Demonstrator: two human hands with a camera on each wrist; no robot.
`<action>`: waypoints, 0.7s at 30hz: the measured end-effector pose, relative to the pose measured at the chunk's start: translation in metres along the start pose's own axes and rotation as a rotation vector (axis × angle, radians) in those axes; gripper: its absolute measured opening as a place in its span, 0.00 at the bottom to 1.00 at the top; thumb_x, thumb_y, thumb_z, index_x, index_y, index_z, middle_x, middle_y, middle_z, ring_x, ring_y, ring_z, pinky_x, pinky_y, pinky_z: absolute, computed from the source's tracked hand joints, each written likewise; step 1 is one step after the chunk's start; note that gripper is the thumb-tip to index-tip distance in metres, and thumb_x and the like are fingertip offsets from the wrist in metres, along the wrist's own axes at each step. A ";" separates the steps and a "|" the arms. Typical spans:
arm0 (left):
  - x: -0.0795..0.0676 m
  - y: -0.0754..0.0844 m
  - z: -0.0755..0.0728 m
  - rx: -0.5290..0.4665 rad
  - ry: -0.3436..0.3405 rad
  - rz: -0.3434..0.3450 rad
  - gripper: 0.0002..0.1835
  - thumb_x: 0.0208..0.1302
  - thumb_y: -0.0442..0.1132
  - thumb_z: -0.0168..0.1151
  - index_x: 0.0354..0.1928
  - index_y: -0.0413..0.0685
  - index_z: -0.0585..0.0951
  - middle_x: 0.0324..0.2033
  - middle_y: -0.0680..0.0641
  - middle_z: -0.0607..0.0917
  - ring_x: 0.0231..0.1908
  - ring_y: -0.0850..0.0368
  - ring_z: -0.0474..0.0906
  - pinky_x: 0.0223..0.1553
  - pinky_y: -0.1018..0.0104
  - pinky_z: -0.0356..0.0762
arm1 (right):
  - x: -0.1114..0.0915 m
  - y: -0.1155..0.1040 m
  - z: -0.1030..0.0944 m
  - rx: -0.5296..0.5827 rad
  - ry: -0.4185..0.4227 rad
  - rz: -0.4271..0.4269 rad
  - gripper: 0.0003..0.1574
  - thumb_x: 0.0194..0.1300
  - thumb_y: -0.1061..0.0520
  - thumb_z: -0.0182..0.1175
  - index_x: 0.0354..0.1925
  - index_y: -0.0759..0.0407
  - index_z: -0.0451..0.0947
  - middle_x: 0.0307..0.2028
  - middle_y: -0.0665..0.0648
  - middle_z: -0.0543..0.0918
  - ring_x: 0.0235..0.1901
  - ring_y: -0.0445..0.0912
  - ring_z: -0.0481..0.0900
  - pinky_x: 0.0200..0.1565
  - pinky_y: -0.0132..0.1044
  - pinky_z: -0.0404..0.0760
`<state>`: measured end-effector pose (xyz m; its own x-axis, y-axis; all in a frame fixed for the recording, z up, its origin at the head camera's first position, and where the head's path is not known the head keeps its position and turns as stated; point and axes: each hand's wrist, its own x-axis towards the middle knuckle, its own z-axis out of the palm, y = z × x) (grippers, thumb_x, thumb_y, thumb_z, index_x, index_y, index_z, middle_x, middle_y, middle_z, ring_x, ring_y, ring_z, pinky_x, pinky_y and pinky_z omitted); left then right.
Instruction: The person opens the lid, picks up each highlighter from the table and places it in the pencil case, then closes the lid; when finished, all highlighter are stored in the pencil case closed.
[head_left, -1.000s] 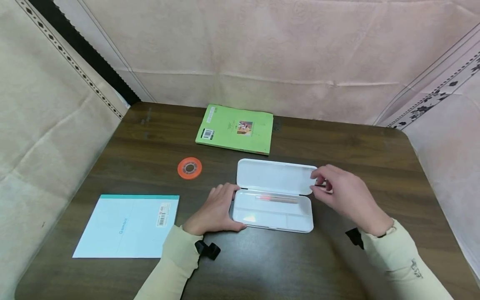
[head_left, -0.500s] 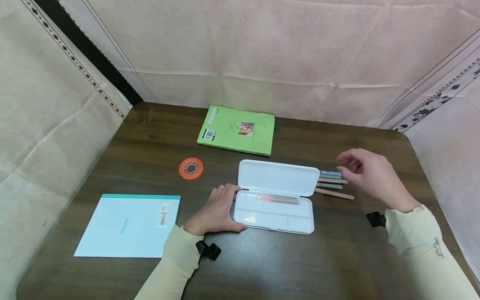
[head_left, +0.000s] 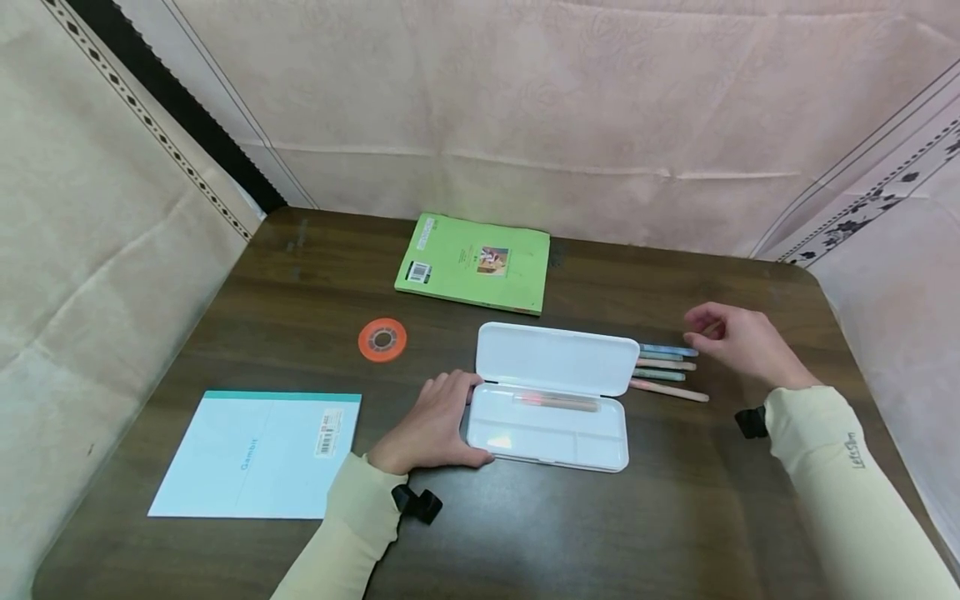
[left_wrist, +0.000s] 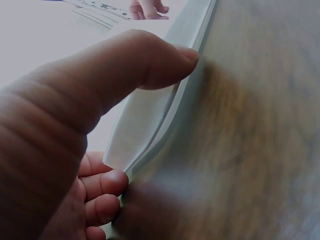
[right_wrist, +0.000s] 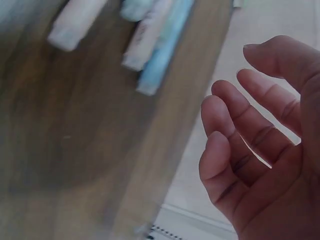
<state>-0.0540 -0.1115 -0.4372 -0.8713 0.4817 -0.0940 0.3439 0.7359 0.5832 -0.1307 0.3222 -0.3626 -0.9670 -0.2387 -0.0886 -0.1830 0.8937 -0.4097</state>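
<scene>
Basically, nearest is a pale-blue, teal-edged rectangular notebook [head_left: 262,462], then the left hand [head_left: 431,425], thumb and fingers clamped on the left end of an open white hinged case [head_left: 540,437] on a brown wood-grain table [head_left: 570,537]. Farther right, slim pastel pens [head_left: 666,365] stick out past the lid [head_left: 557,360], right hand [head_left: 738,342] just beside, thumb and fingertips apart; flat orange ring [head_left: 366,342] left of lid, green rectangular book [head_left: 465,258] farthest.

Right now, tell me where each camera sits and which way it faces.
Head: on the head, facing forward and down at the white case and pens; left hand, right hand and sleeves show.
Left wrist: on that wrist, facing the case's edge; left hand large, right hand small at top.
Right wrist: on that wrist, facing the pens' ends; right hand shows.
Head and right wrist share the pens.
</scene>
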 end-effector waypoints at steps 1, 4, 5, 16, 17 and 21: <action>0.000 0.000 0.000 0.000 0.000 -0.001 0.51 0.41 0.61 0.77 0.65 0.49 0.64 0.49 0.52 0.73 0.45 0.58 0.63 0.49 0.60 0.60 | 0.001 0.003 0.001 0.000 -0.007 0.004 0.18 0.67 0.55 0.62 0.52 0.63 0.78 0.43 0.62 0.84 0.40 0.52 0.80 0.39 0.44 0.77; 0.000 -0.001 0.001 -0.003 0.001 -0.002 0.51 0.41 0.61 0.77 0.65 0.50 0.64 0.49 0.52 0.73 0.45 0.58 0.63 0.49 0.60 0.60 | 0.002 0.011 0.005 -0.011 -0.027 0.000 0.16 0.66 0.57 0.62 0.50 0.63 0.79 0.42 0.62 0.83 0.38 0.52 0.79 0.37 0.43 0.76; 0.000 -0.001 0.001 0.000 0.002 0.000 0.51 0.41 0.61 0.77 0.65 0.50 0.64 0.49 0.52 0.73 0.45 0.58 0.62 0.49 0.60 0.60 | 0.002 0.014 0.005 -0.019 -0.030 -0.005 0.15 0.66 0.58 0.62 0.49 0.63 0.79 0.41 0.61 0.84 0.38 0.51 0.78 0.37 0.42 0.75; -0.001 0.000 0.001 0.002 0.002 0.005 0.51 0.41 0.61 0.76 0.65 0.50 0.64 0.49 0.52 0.73 0.45 0.58 0.62 0.49 0.60 0.60 | 0.005 0.031 0.016 -0.020 -0.092 -0.025 0.08 0.62 0.62 0.64 0.42 0.61 0.81 0.34 0.56 0.82 0.33 0.46 0.74 0.35 0.39 0.72; 0.000 0.000 0.001 0.004 0.001 0.004 0.51 0.41 0.61 0.76 0.65 0.50 0.64 0.49 0.52 0.73 0.45 0.58 0.62 0.49 0.60 0.60 | 0.006 0.031 0.017 -0.021 -0.101 -0.023 0.08 0.62 0.62 0.64 0.41 0.60 0.81 0.34 0.55 0.82 0.33 0.46 0.74 0.35 0.39 0.72; -0.001 0.000 0.000 0.001 -0.001 0.002 0.51 0.41 0.61 0.77 0.66 0.50 0.64 0.49 0.52 0.73 0.45 0.58 0.62 0.49 0.60 0.60 | 0.011 0.032 0.019 -0.034 -0.136 -0.030 0.07 0.63 0.63 0.63 0.41 0.60 0.80 0.32 0.54 0.81 0.33 0.47 0.73 0.36 0.40 0.72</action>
<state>-0.0534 -0.1119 -0.4372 -0.8703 0.4835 -0.0938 0.3458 0.7355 0.5827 -0.1436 0.3412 -0.3937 -0.9285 -0.3130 -0.1999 -0.2199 0.8971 -0.3832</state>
